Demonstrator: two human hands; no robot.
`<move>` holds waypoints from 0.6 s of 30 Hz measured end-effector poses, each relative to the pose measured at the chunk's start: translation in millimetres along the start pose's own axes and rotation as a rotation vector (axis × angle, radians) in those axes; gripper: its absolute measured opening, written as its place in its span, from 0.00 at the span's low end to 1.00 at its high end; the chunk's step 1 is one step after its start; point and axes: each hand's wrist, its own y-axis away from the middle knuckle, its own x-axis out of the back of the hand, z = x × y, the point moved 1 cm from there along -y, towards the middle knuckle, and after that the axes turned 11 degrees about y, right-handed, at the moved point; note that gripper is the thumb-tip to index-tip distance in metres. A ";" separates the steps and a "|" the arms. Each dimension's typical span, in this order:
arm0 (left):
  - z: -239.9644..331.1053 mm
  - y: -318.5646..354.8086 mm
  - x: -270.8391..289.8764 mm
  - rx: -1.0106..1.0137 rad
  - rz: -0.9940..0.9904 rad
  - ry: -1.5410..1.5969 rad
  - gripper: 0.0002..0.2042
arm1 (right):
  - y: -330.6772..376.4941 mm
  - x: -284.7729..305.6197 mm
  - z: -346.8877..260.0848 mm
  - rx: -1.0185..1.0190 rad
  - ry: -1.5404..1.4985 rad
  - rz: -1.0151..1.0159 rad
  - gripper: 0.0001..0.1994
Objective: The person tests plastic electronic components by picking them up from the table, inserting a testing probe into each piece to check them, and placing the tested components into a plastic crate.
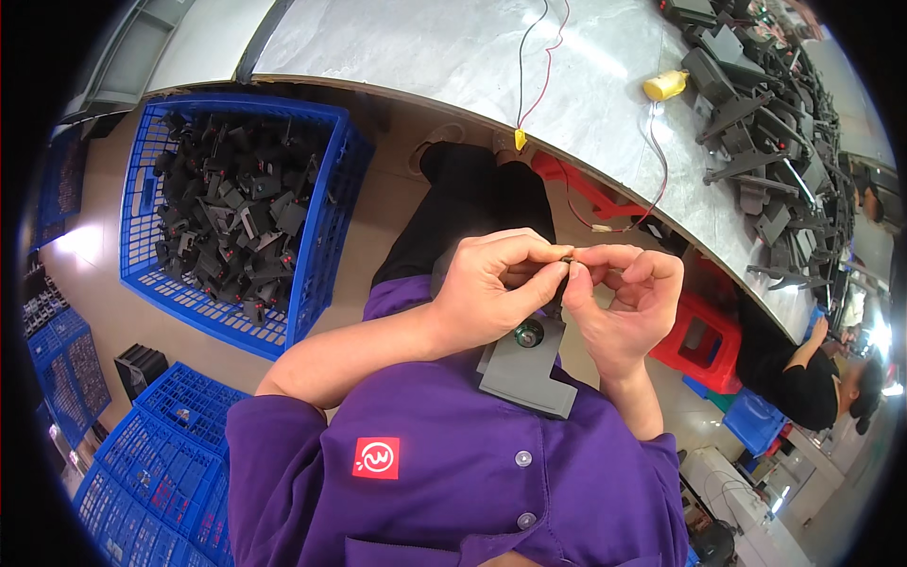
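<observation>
In front of my chest a grey plastic part (531, 371) with a flat, stepped plate hangs below my hands. A round greenish piece (529, 333) sits on its upper edge. My left hand (501, 288) is closed, thumb and forefinger pinching a small dark tip at the part's upper end. From the other side my right hand (624, 307) pinches the same spot, its other fingers curled. The fingers cover most of that tip, and whether it is a stem or a wire I cannot make out.
A blue crate (326, 213) full of dark plastic parts stands at the left, with more blue crates (156, 463) below it. Ahead runs a grey worktable (406, 47) bearing a yellow object (665, 86), wires and piled dark parts (756, 142). Red stools (704, 345) and another person (798, 378) are at the right.
</observation>
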 end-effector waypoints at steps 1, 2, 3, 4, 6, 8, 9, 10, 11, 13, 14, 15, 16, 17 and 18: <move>0.3 -0.4 1.5 -0.007 -0.025 -0.047 0.05 | 0.9 0.1 0.3 -0.002 -0.006 0.004 0.19; -0.5 -1.0 2.9 -0.006 -0.025 -0.047 0.05 | 1.4 0.3 0.5 -0.003 -0.011 0.009 0.19; -1.7 -1.2 4.4 -0.040 -0.037 -0.079 0.06 | 1.5 0.6 0.2 -0.004 -0.011 0.009 0.19; -2.2 -1.3 5.3 -0.074 -0.048 -0.111 0.06 | 1.3 1.0 -0.4 0.004 -0.021 -0.011 0.19; -0.6 -1.9 5.2 -0.073 -0.049 -0.123 0.06 | 1.4 1.6 -1.0 0.011 -0.032 -0.032 0.18; 0.1 -2.2 5.4 -0.073 -0.049 -0.136 0.06 | 2.1 2.3 -1.2 -0.014 -0.058 -0.033 0.18; -0.1 -2.3 5.5 -0.070 -0.053 -0.145 0.06 | 2.1 2.9 -0.8 -0.014 -0.058 -0.034 0.18; -0.2 -2.4 5.6 -0.067 -0.057 -0.155 0.06 | 2.1 3.6 -0.1 -0.027 -0.055 -0.037 0.18; -0.4 -2.2 5.0 -0.067 -0.056 -0.154 0.06 | 2.2 4.3 0.6 -0.039 -0.052 -0.040 0.17; -0.9 -2.2 3.7 -0.043 -0.036 -0.105 0.06 | 2.4 5.2 1.7 -0.050 -0.070 -0.043 0.17; -0.5 -2.5 3.8 -0.042 -0.035 -0.104 0.06 | 2.5 5.6 2.4 -0.061 -0.088 -0.047 0.17; 0.5 -3.0 3.8 -0.052 -0.039 -0.127 0.06 | 2.5 6.1 3.1 -0.061 -0.088 -0.047 0.17; 1.5 -3.4 3.6 -0.062 -0.042 -0.150 0.06 | 2.5 6.6 4.1 -0.068 -0.108 -0.048 0.17; 2.2 -3.4 2.8 -0.061 -0.042 -0.150 0.06 | 2.8 6.8 4.9 -0.075 -0.129 -0.048 0.17; 2.7 -3.4 1.8 -0.059 -0.028 -0.133 0.06 | 3.2 6.8 5.9 -0.075 -0.129 -0.049 0.17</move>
